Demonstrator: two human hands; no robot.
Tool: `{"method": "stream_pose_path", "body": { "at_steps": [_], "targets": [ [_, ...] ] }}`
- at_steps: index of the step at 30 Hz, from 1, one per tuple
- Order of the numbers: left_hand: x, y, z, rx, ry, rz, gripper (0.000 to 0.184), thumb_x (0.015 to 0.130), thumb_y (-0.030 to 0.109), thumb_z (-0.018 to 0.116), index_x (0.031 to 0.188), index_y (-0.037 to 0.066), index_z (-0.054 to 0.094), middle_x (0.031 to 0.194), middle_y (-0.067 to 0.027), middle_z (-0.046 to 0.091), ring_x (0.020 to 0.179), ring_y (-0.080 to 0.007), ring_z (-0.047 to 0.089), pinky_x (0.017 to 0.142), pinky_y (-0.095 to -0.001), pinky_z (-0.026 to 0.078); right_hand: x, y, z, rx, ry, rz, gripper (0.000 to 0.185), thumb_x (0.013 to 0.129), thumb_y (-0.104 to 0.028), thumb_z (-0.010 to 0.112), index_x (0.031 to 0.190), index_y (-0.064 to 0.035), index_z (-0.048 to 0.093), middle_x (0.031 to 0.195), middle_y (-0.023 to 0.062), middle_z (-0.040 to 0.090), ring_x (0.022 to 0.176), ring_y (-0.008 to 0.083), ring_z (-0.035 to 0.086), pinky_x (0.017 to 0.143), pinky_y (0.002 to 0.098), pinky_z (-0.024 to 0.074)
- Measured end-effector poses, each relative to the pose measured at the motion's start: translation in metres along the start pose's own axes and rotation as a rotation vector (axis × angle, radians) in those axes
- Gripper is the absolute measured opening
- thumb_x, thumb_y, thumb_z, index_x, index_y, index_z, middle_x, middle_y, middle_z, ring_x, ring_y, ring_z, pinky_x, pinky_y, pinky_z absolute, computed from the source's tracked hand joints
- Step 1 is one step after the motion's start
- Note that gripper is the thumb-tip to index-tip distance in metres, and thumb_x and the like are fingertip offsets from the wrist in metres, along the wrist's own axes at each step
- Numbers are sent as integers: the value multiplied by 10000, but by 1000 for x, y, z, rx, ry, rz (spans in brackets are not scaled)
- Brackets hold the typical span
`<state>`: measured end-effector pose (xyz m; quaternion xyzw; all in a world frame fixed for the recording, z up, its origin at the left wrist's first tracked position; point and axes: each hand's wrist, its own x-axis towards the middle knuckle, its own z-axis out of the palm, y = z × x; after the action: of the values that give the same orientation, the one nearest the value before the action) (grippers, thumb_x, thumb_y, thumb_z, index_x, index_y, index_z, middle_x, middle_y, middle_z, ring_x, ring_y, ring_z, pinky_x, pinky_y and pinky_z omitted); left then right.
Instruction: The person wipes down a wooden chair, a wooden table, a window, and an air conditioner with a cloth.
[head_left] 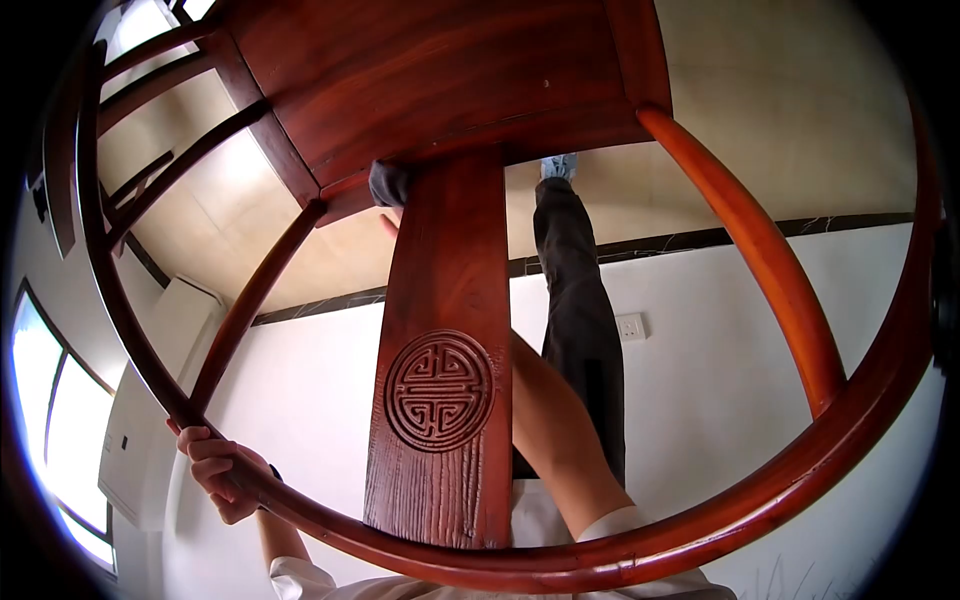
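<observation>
A reddish-brown wooden armchair fills the view, with a curved top rail (640, 558), a flat back splat (440, 270) bearing a round carved emblem (440, 391), and a broad seat (430, 75). My left hand (222, 473) is closed around the rail on the left side. My right forearm passes behind the splat. Only a bit of my right hand (389, 226) shows past the splat's left edge; the rest is hidden. A dark grey cloth (389, 184), bunched in that hand, lies against the seat's rear edge beside the splat's base.
Slanted wooden posts (760, 255) join seat and rail. A white wall (700, 330) with a socket (631, 326) and dark skirting stands close by. My trousered leg (580, 310) and blue shoe cover (559, 167) are on the beige floor. A window (60, 420) glows at the left.
</observation>
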<state>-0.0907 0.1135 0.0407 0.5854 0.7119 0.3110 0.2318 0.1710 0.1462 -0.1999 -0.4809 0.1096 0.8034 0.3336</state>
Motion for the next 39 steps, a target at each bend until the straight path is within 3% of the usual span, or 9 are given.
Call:
{"method": "stream_pose_path", "body": {
  "at_steps": [8,9,11,15,18,26,32,36,39],
  "targets": [
    [2,-5,16,-24,58,50,326,754,391,298,687,101,434,605,-58,493,1006,-257,452,1122,-499,98,-17,-8,-9,-71,49,-80,156,862,-157,542,902,-11,580,869,39,586,736,127,534,670,305,438],
    [3,-6,18,-17,68,61,326,754,391,298,687,101,434,605,-58,493,1006,-257,452,1122,-499,98,-17,-10,-10,-75,56,-93,159,861,-157,542,907,-10,579,872,40,585,738,128,533,672,306,438],
    [4,-5,18,-95,53,86,220,566,287,432,688,105,455,638,-64,468,866,-234,440,1134,-447,77,-12,-17,-14,-80,76,-125,165,860,-158,543,916,-7,576,876,42,583,742,130,532,678,308,438],
    [3,1,22,-52,151,8,169,632,286,398,641,119,422,587,-37,436,826,-216,430,1135,-438,56,1,-33,-24,-97,109,-202,178,858,-161,543,934,-2,569,885,46,579,749,135,529,689,313,437],
    [-5,-10,7,-82,62,54,192,687,297,324,675,132,420,541,-35,473,910,-247,457,1134,-503,41,-3,-32,-32,-141,126,-212,189,856,-162,543,947,2,565,891,50,576,755,138,526,698,317,437],
    [-4,-2,8,-94,42,16,200,709,328,333,694,151,427,576,-23,504,973,-228,462,1136,-504,16,-101,-15,-25,-328,74,-46,223,852,-167,543,982,13,552,909,59,569,771,148,521,721,326,436],
    [-7,-1,6,-66,33,-4,175,704,307,333,698,159,428,585,-14,507,982,-217,455,1134,-497,18,-119,-16,-22,-397,74,-27,250,849,-170,544,1009,21,542,922,66,563,782,154,516,738,333,435],
    [-8,0,7,-45,38,-27,170,710,298,328,712,168,437,600,-8,526,998,-212,450,1135,-490,8,-93,-35,-25,-379,181,-160,269,847,-173,544,1027,27,536,931,70,559,790,159,513,749,338,434],
    [-2,2,16,-84,70,17,117,704,257,360,647,159,392,593,4,457,880,-179,430,1141,-437,55,-38,-71,-26,-558,283,-428,284,845,-175,544,1040,31,531,938,73,556,796,162,511,757,341,434]
  ]
}}
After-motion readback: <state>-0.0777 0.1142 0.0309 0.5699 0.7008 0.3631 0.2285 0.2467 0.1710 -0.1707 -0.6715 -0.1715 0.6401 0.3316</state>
